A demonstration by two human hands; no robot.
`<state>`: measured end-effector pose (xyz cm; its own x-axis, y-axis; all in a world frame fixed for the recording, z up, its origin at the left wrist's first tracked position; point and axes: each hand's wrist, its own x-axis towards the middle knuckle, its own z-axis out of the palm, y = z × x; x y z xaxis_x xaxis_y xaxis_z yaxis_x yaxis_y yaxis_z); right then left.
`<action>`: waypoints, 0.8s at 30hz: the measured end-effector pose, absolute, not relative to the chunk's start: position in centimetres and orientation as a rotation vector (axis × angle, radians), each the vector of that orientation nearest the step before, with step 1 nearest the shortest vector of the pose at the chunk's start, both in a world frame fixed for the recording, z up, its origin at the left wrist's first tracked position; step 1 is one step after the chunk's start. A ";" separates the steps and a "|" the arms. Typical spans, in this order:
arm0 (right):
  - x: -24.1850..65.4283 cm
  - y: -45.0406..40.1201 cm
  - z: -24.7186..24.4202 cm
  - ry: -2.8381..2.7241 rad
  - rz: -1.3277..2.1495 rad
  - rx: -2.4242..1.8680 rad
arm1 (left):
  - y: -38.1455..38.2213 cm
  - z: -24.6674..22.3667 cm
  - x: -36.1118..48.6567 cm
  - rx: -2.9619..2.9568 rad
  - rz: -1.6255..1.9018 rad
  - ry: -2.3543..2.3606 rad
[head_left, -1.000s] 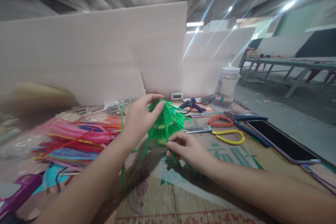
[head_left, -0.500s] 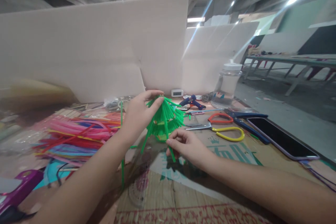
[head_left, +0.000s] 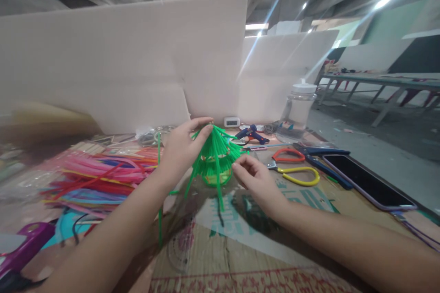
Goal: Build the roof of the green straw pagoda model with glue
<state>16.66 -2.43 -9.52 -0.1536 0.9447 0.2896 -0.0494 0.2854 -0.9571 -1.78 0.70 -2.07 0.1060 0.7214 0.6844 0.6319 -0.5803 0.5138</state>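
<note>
A green cone-shaped tree of pipe cleaners (head_left: 215, 144) stands upright on the cardboard, its strips fanning down in tiers over a yellow-green base (head_left: 217, 177). My left hand (head_left: 185, 149) pinches its top between thumb and fingers. Two longer strips stick out below the tiers, one of them a green pipe cleaner (head_left: 219, 187) hanging at the front. Close to the tree's right side is my right hand (head_left: 256, 181), thumb and forefinger closed together at the strip ends. Whether anything sits between those fingertips is too small to tell.
Left lies a heap of coloured pipe cleaners (head_left: 103, 171), with a purple glue gun (head_left: 29, 247) nearer me. To the right are scissors (head_left: 299, 176), dark-blue-handled pliers (head_left: 326, 158) and a phone (head_left: 367, 181). Behind stand a blue glue gun (head_left: 252, 134), small clock (head_left: 231, 122) and water bottle (head_left: 298, 112).
My right hand has let go of the front pipe cleaner and moved up and right to the tree's side. That strip now hangs free. My left hand stays at the top.
</note>
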 end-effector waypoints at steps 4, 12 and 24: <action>17.5 -1.3 -8.3 -1.521 1.008 -0.948 | 1.2 -2.0 -2.4 2.289 1.405 1.315; 19.9 -2.3 -4.0 -2.116 0.581 -0.822 | -3.3 -0.1 -0.8 2.745 1.353 1.176; 19.7 -4.2 -3.1 -2.258 0.419 -0.838 | -3.9 -0.4 -0.7 3.024 1.396 1.062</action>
<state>19.74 -4.24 -3.11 -0.5591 0.6694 0.4892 0.4495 0.7406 -0.4995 -0.65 -3.92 -0.40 0.5121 0.3710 0.7746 0.6477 -0.7591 -0.0647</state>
